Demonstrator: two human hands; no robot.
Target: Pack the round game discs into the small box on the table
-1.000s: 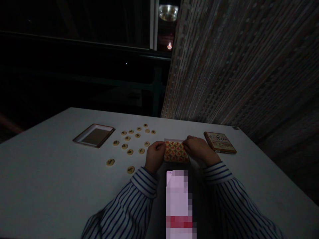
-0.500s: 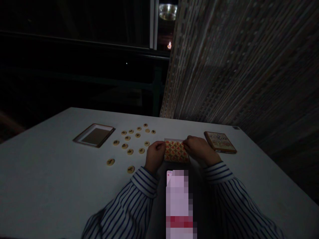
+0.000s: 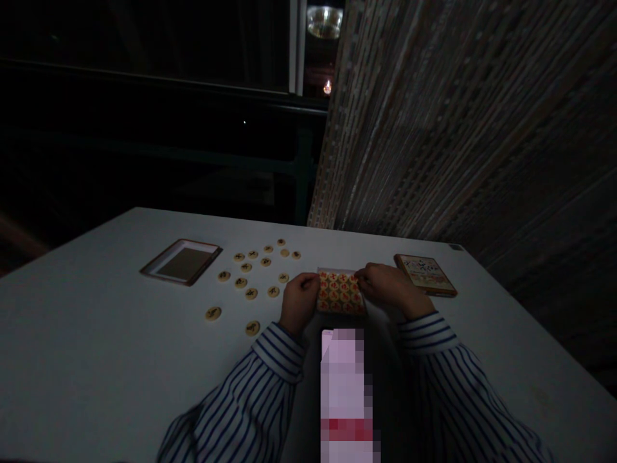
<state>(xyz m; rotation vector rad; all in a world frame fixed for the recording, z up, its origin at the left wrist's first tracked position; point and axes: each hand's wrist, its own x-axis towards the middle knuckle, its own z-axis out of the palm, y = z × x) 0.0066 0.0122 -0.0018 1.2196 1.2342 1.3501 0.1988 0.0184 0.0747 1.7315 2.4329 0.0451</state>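
Note:
A small box (image 3: 332,269) filled with rows of round Chinese chess pieces (image 3: 341,291) bearing red characters lies in front of me. My left hand (image 3: 297,302) is closed at its left edge, fingers curled and thumb against the side. At the upper right corner, my right hand (image 3: 389,287) pinches the box's edge. Left of the box, several loose chess pieces (image 3: 251,294) with dark characters are scattered on the white table (image 3: 116,334). One loose piece (image 3: 285,253) shows no character that I can make out.
An open, shallow box part (image 3: 183,265) with a brown rim sits at the far left. A decorated box lid (image 3: 429,274) lies to the right, beyond my right hand. Close to me is a lit phone (image 3: 326,341), mostly blurred out. A string curtain (image 3: 385,128) hangs behind the table.
My right hand has shifted very slightly to the right along the box's edge. Otherwise the box, the loose pieces and my left hand look the same.

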